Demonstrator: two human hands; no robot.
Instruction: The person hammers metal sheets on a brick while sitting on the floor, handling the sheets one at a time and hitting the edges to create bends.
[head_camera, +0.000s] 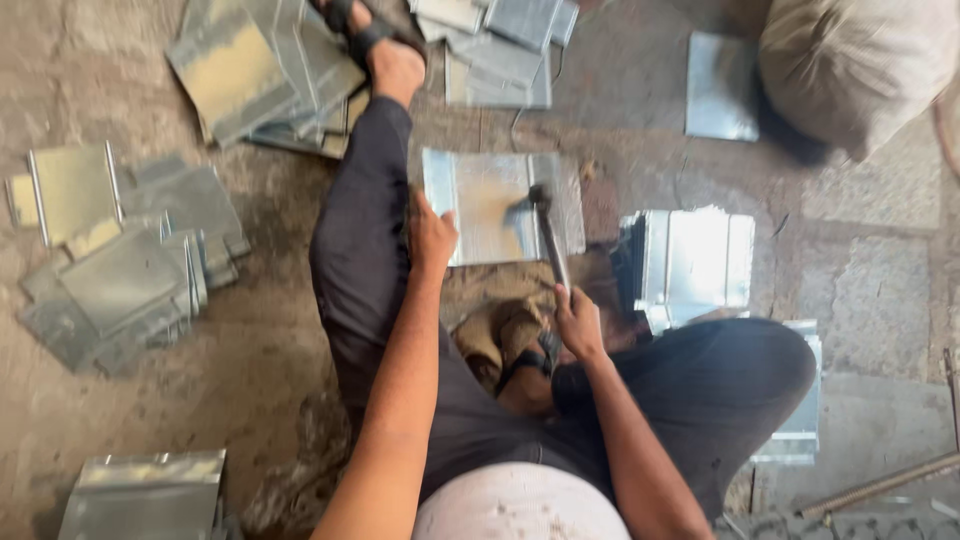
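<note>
One hammer (548, 235) in right hand (578, 322) points head-away over metal sheet (480, 205).

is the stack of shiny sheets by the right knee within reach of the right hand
Probably yes: the right hand, gripping a hammer, is close beside the sheet stack, with nothing between; the hammer would need putting down.

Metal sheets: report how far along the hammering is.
Looks done: folded-edge sheets heaped on the left. In hand: left hand steadies the sheet on the block while right hand swings the hammer. Seemingly left: the stack beside the right knee.
</note>
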